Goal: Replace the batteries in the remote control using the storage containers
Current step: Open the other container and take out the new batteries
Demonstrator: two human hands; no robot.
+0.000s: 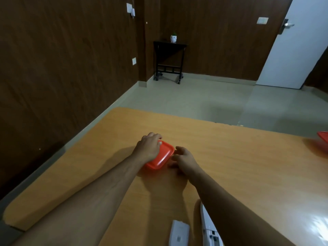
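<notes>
A small container with a red lid (162, 158) sits on the wooden table (230, 166) in front of me. My left hand (149, 147) grips its left side, fingers curled over the lid's far edge. On the container's right side rests my right hand (184, 159), fingers bent against its wall. Near the table's front edge lies the white remote control (209, 226), partly hidden under my right forearm, its open battery bay showing. Its white battery cover (179, 233) lies just left of it. No batteries are in sight.
A second red-lidded container (324, 141) is cut off at the table's right edge. Beyond the table are a tiled floor, a black side table (168, 59) with a small potted plant, brown walls and a white door (291, 50).
</notes>
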